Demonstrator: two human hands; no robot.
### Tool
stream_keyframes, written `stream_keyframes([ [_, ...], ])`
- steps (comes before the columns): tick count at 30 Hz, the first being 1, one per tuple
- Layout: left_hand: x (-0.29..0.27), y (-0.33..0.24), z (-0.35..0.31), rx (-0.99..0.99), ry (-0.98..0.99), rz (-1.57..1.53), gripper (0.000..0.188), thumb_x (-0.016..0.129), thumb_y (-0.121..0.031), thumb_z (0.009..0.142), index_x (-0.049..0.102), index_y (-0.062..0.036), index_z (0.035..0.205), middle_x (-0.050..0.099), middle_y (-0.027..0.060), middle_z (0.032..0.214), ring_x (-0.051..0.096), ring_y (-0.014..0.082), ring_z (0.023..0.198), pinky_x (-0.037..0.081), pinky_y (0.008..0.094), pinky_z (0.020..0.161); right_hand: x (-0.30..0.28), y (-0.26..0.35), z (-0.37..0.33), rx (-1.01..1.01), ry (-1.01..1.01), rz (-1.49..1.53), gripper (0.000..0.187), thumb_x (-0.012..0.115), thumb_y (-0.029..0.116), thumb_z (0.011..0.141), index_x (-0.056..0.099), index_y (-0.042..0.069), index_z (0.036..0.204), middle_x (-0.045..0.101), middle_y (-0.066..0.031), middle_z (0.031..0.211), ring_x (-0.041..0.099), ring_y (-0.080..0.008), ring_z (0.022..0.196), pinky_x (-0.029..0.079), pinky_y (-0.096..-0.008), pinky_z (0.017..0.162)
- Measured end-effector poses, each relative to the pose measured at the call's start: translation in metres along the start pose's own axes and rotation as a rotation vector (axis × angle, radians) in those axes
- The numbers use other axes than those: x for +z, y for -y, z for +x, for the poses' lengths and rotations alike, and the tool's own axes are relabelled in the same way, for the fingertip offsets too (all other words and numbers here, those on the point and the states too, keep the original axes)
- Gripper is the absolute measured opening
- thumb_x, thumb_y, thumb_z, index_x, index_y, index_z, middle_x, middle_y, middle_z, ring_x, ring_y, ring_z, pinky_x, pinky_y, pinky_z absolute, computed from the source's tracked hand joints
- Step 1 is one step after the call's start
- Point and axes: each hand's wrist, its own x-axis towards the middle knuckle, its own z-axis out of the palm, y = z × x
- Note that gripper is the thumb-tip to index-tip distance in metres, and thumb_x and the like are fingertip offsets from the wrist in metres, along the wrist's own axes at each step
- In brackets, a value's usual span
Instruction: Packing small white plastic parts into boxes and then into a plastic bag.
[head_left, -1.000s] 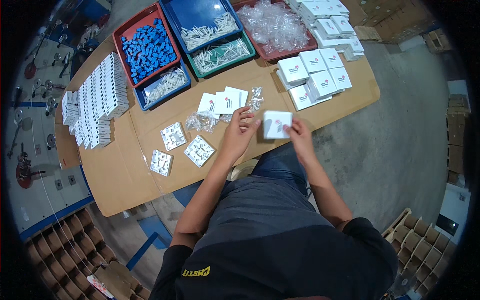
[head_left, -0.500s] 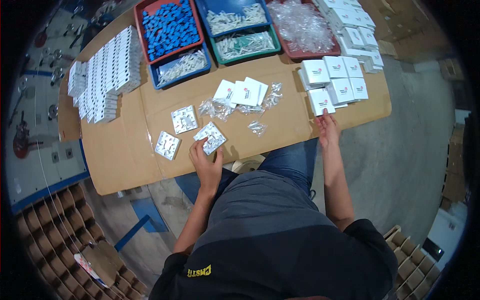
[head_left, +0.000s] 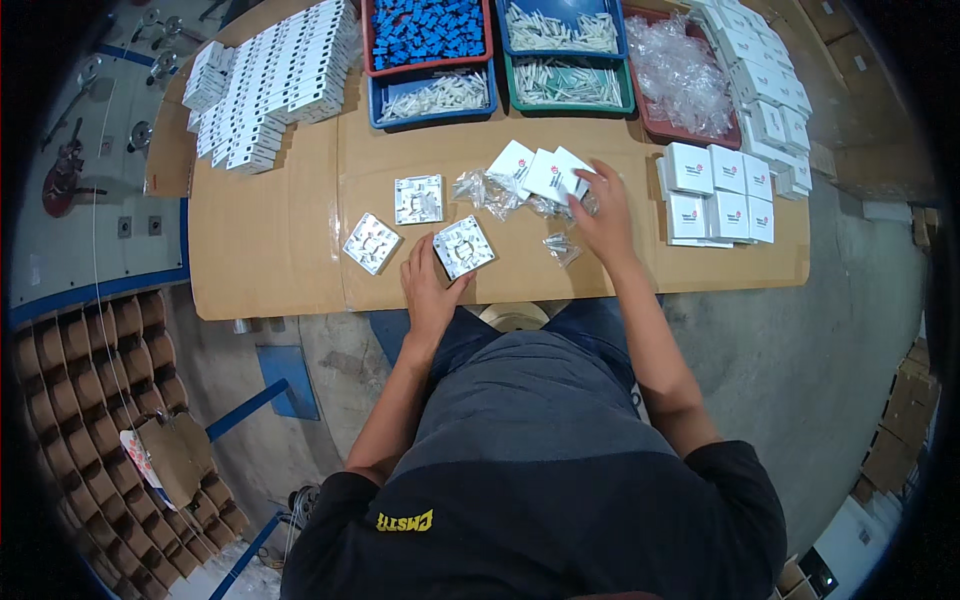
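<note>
"Touching a square white base (head_left: pixel 464 248) near the centre of the frame, the left hand (head_left: pixel 430 297) had its thumb and forefinger spread wide about the near-left corner."

"Was it gripping?"

"From where I stood, I couldn't tell. The base lay flat on the cardboard tabletop (head_left: pixel 265 245), its hollow side up, and two similar bases (head_left: pixel 418 200) lay near it, toward the left."

"I had my eye on the right hand (head_left: pixel 608 222). It was at the overlapping white covers (head_left: pixel 549 178), right of centre, thumb and fingers slightly apart at their right side. Whether it held one, I couldn't say."

"Clear bags (head_left: pixel 487 193) lay against those covers, and a small bag of parts (head_left: pixel 562 249) sat between the base and the right forearm."

"And toward the top of the frame?"

"White blocks (head_left: pixel 290 75) stood in rows at upper left. Then came a red tray (head_left: pixel 430 70) of blue pieces, blue and green trays of white pieces, and a darker red tray (head_left: pixel 722 138) heaped with clear bags."

"Square white boxes (head_left: pixel 690 168) were stacked at the right."
</note>
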Motion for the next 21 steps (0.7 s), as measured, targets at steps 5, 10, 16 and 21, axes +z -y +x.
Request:
stream_keyframes([
  [5,-0.003,0.006,-0.001,0.014,0.002,-0.203,0.085,0.086,-0.020,0.073,0.042,-0.0009,0.144,0.044,0.0165,0.137,0.049,0.0312,0.121,0.040,0.0419,0.105,0.028,-0.018,0.025,-0.083,0.279,-0.159,0.054,0.082,0.018,0.072,0.065,0.013,0.123,0.053,-0.0162,0.138,0.050,-0.0353,0.126,0.041,-0.0441,0.106],
  [10,-0.012,-0.025,0.003,-0.199,-0.011,-1.126,0.082,0.081,-0.006,0.080,0.035,-0.0025,0.149,0.039,0.0128,0.139,0.055,0.0241,0.118,0.045,0.0367,0.101,-0.007,-0.007,0.039,0.078,0.314,0.099,0.057,0.082,0.021,0.077,0.061,0.010,0.129,0.054,-0.0152,0.135,0.055,-0.0313,0.120,0.045,-0.0402,0.103],
  [16,-0.010,-0.068,0.022,-0.421,0.210,-1.676,0.066,0.053,-0.033,0.097,0.032,-0.0027,0.151,0.050,0.0201,0.143,0.051,0.0312,0.129,0.039,0.0435,0.110,-0.044,0.053,0.020,0.484,0.553,1.386,0.079,0.071,0.030,0.088,0.033,0.004,0.152,0.049,-0.0243,0.141,0.056,-0.0312,0.125,0.045,-0.0413,0.106],
  [21,-0.019,-0.104,0.040,-0.486,0.345,-1.901,0.069,0.040,-0.053,0.098,0.039,-0.0057,0.149,0.054,0.0173,0.138,0.053,0.0308,0.129,0.041,0.0465,0.110,-0.048,0.078,0.004,0.404,0.576,1.283,0.087,0.067,0.043,0.087,0.029,0.001,0.153,0.050,-0.0265,0.140,0.055,-0.0334,0.127,0.043,-0.0417,0.108],
])
